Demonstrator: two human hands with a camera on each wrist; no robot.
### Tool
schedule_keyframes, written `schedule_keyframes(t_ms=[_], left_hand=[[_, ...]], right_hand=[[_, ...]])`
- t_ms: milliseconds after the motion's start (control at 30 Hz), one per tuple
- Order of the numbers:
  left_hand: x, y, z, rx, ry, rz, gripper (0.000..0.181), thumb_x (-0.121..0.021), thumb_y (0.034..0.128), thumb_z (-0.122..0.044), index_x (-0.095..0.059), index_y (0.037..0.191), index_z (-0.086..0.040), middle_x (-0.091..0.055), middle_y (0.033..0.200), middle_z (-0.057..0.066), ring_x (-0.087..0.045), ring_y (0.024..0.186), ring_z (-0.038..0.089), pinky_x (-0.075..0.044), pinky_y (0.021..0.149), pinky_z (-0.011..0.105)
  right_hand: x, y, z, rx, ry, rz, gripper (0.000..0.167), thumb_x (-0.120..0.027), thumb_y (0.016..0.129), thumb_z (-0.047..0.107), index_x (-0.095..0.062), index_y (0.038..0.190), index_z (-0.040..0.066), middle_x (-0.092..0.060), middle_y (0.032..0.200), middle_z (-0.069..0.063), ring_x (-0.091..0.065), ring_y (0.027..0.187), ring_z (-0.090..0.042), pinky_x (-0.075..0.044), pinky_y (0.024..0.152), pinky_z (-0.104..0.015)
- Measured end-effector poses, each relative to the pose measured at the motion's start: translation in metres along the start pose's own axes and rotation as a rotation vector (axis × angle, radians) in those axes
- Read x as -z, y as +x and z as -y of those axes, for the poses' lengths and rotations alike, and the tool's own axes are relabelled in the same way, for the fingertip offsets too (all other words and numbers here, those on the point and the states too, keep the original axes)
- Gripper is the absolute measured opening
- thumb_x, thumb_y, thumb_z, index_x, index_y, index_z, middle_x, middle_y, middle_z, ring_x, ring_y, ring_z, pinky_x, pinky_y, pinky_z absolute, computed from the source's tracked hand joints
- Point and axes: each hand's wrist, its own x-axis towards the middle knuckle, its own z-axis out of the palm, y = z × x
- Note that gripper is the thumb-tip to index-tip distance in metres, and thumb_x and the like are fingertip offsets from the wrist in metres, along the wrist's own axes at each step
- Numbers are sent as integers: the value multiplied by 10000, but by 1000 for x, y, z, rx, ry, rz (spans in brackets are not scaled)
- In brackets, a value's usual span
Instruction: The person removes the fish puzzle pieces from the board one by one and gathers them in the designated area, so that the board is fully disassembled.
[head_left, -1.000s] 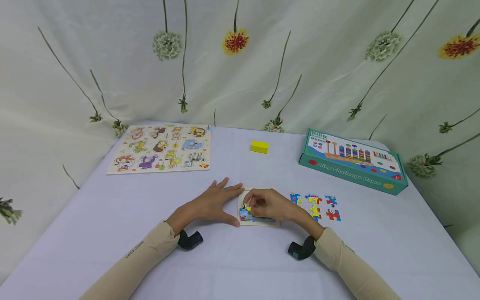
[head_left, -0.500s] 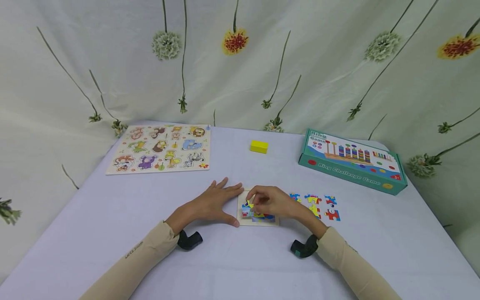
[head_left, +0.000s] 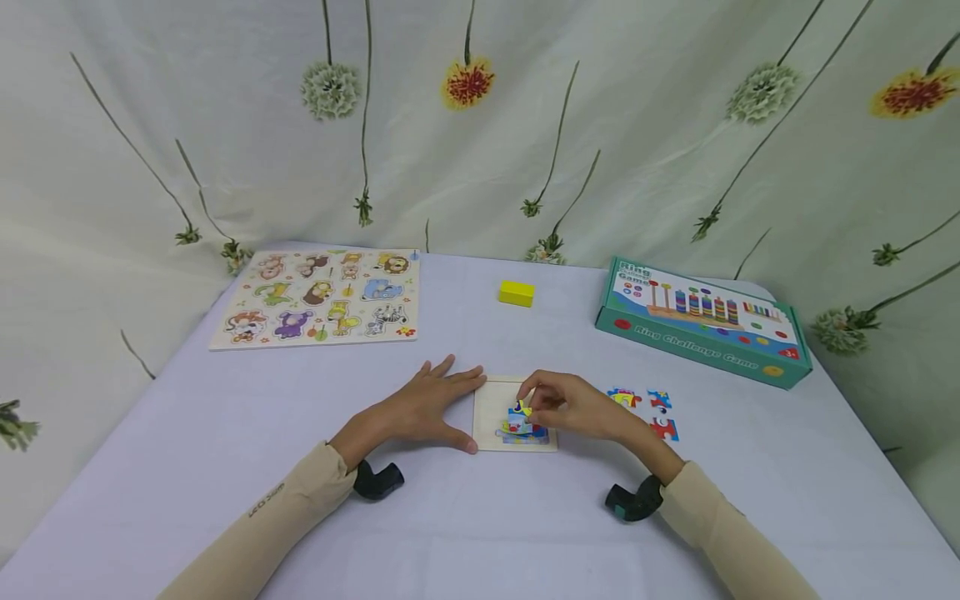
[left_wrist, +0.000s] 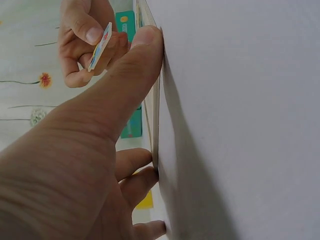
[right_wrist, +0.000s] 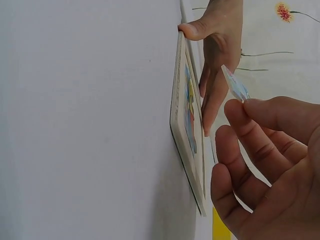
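Note:
My left hand (head_left: 429, 407) lies spread with straight fingers along the left edge of a small wooden puzzle tray (head_left: 489, 398); its thumb and fingertips touch the rim. Over the tray, my right hand (head_left: 576, 406) pinches a colourful jigsaw piece (right_wrist: 235, 86) between thumb and index finger. The left wrist view shows the piece tilted and apart from the tray. Beneath it, blue and multicoloured pieces (head_left: 525, 438) lie in the tray's lower right part, partly hidden by the held piece and hand.
Several loose jigsaw pieces (head_left: 663, 429) lie right of the tray, some hidden by my right forearm. Farther back are an animal puzzle board (head_left: 322, 296), a yellow block (head_left: 517, 293) and a green Ring Challenge Game box (head_left: 705, 321). A floral cloth (head_left: 450, 167) hangs behind.
My right hand has lifted the jigsaw piece from the tray's left side and carried it right, baring the left part of the tray. The left hand has stayed put.

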Motion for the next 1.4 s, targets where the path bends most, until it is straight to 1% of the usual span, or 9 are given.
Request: schedule_keyframes(t_ms=[200, 400, 567, 700, 933, 1067, 1167, 1233, 1400], left_hand=[[-1, 0, -1, 3, -6, -4, 1029, -768, 668, -622, -325, 1506, -222, -224, 1576, -77, 7, 1479, 298, 26, 1175, 524], [-1, -1, -1, 2, -14, -6, 1023, -773, 672, -611, -327, 1506, -221, -226, 1576, -78, 11, 1480, 295, 26, 1178, 517], [-1, -1, -1, 2, -14, -3, 1023, -768, 673, -617, -326, 1506, -221, -225, 1577, -79, 16, 1480, 291, 22, 1178, 519], [-1, -1, -1, 1, -11, -3, 1022, -767, 675, -617, -325, 1507, -221, -226, 1577, -78, 17, 1480, 294, 19, 1178, 523], [-1, -1, -1, 6, -5, 1, 1018, -766, 680, -613, -320, 1508, -223, -222, 1579, -78, 18, 1480, 294, 20, 1178, 519], [-1, -2, -2, 1, -9, 3, 1019, -763, 680, -617, -322, 1508, -218, -226, 1579, -71, 17, 1480, 298, 21, 1178, 520], [0, -3, -2, -4, -17, 3, 1018, -763, 681, -614, -323, 1507, -213, -226, 1579, -68, 20, 1479, 299, 23, 1179, 516], [0, -3, -2, -5, -22, 3, 1017, -765, 682, -610, -323, 1507, -212, -225, 1579, -68, 21, 1479, 298, 25, 1180, 512], [0, -2, -1, -7, -18, 3, 1017, -762, 686, -609, -317, 1510, -212, -221, 1580, -68, 19, 1479, 300, 27, 1178, 516]], right_hand=[[7, -14, -2, -18, 5, -20, 230, -659, 897, 85, -565, 1106, 89, -602, 802, -4, -560, 785, -159, -496, 763, -240], [15, -30, -7, -44, 30, -44, 236, -639, 897, 61, -552, 1116, 62, -617, 825, -47, -561, 777, -164, -485, 741, -238], [22, -44, -13, -58, 71, -67, 268, -619, 902, 45, -521, 1152, 37, -622, 829, -107, -594, 756, -239, -517, 720, -265], [29, -56, -17, -81, 75, -82, 269, -610, 917, 62, -522, 1170, 36, -627, 837, -112, -611, 763, -279, -529, 714, -285], [36, -74, -21, -137, 60, -92, 258, -594, 928, 75, -530, 1176, 39, -633, 846, -98, -607, 765, -239, -493, 650, -263], [37, -80, -24, -161, 74, -86, 259, -582, 934, 71, -518, 1182, 31, -650, 849, -106, -616, 751, -242, -513, 680, -272], [37, -84, -25, -180, 95, -68, 264, -566, 943, 65, -503, 1195, 18, -658, 841, -128, -623, 723, -249, -532, 692, -282], [36, -86, -26, -188, 107, -52, 266, -561, 950, 75, -494, 1200, 14, -662, 833, -137, -623, 691, -247, -541, 676, -284], [35, -90, -27, -175, 118, -13, 272, -556, 961, 83, -475, 1206, -4, -687, 804, -155, -610, 577, -262, -551, 607, -300]])
